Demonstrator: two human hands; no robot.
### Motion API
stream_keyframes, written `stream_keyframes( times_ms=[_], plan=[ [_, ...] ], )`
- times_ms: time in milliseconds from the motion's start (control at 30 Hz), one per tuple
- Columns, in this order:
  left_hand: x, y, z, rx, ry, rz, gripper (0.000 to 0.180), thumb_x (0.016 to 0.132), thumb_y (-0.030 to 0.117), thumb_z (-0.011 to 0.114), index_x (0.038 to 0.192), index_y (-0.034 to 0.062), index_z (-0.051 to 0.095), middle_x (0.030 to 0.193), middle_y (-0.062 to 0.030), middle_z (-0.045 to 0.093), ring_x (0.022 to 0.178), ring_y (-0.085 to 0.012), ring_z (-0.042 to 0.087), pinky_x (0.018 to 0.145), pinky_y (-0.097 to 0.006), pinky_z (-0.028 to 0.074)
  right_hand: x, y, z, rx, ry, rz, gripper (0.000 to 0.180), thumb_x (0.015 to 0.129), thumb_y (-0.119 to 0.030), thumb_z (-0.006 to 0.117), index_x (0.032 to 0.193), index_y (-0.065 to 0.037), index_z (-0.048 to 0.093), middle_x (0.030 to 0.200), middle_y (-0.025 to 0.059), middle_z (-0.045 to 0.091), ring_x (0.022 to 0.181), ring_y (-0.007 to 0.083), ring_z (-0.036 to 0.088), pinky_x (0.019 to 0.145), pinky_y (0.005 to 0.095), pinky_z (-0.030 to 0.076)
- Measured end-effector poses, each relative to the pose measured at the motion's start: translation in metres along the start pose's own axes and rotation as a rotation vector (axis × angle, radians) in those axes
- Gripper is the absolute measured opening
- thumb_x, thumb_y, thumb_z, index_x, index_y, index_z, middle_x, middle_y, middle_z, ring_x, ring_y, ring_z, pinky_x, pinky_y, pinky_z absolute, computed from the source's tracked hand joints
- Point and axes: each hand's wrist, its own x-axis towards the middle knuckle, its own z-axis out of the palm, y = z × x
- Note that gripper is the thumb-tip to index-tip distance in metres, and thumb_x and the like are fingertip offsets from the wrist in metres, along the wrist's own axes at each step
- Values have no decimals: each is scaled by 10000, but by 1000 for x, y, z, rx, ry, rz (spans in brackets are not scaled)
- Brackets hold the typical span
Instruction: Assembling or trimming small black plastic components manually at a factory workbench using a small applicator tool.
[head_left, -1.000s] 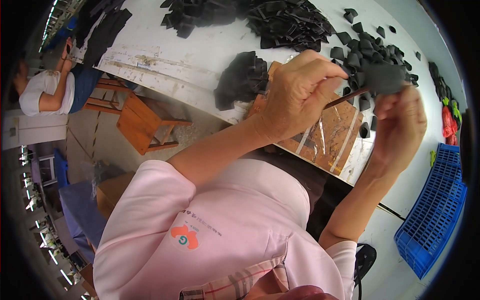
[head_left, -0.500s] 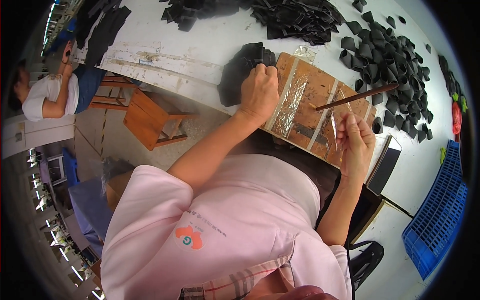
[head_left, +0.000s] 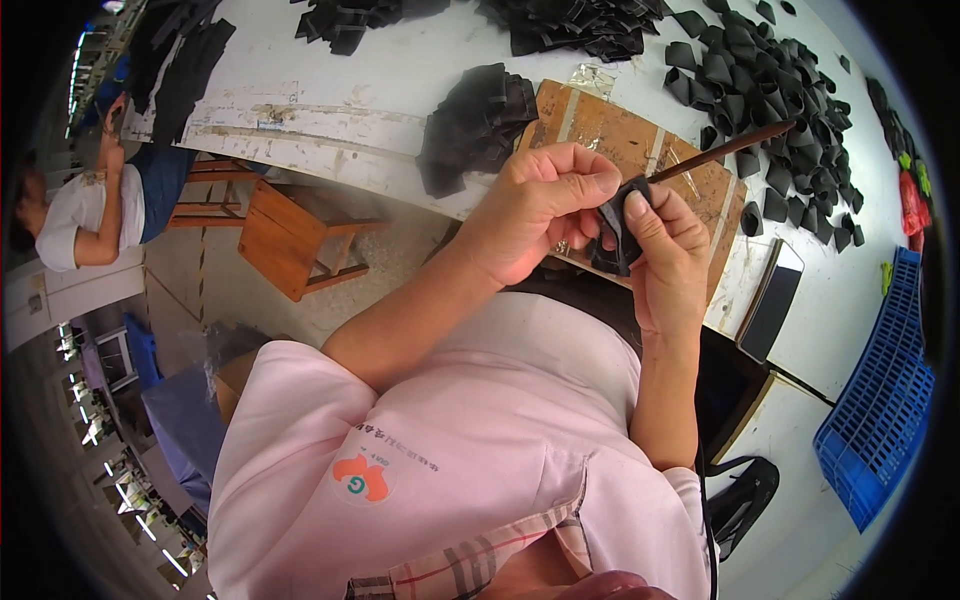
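Over a brown wooden board [head_left: 612, 118] with strips of tape, my two hands meet at a small black fabric piece [head_left: 622, 243]. My right hand [head_left: 672, 248] grips it, thumb laid across its face. Finger and thumb of my left hand [head_left: 535, 205] are pinched together at the upper edge of the same piece; the exact hold is partly hidden by the fingers. A thin brown rod [head_left: 725, 150] slants up to the right from behind the piece, its lower end hidden. Just left of the board lies a stack of black fabric pieces [head_left: 475, 125].
Many black tube-shaped pieces [head_left: 765, 90] are heaped at the right, with flat black piles [head_left: 575, 25] at the back. A dark flat device [head_left: 770, 310] lies right of the board. Farther out are a blue crate [head_left: 868, 400], a wooden stool [head_left: 285, 240] and a seated person [head_left: 90, 215].
My left hand has left the black stack and come right to meet my right hand. A black fabric piece is now between them. My right hand has moved slightly left, off the clear film.
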Motion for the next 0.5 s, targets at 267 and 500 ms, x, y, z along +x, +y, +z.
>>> stream_keyframes(
  times_ms=[267, 500],
  plan=[
    [-1, -12, 4, 101, -20, 21, 156, 795, 98, 572, 910, -3, 540, 729, -51, 571, 616, -103, 540, 539, -211, 428, 1, 6, -12, 455, -18, 145, 137, 828, -128, 566, 813, 8, 563, 719, 78, 596, 593, 120, 549, 575, 234, 473],
    [-3, -16, 9, 317, 102, 85, 104, 783, 97, 612, 830, 12, 574, 661, -15, 582, 541, -46, 526, 487, -154, 428, 0, 9, -8, -187, 127, -117, 96, 818, -70, 570, 830, 25, 569, 710, 63, 594, 546, 109, 523, 551, 206, 445]
  ],
)
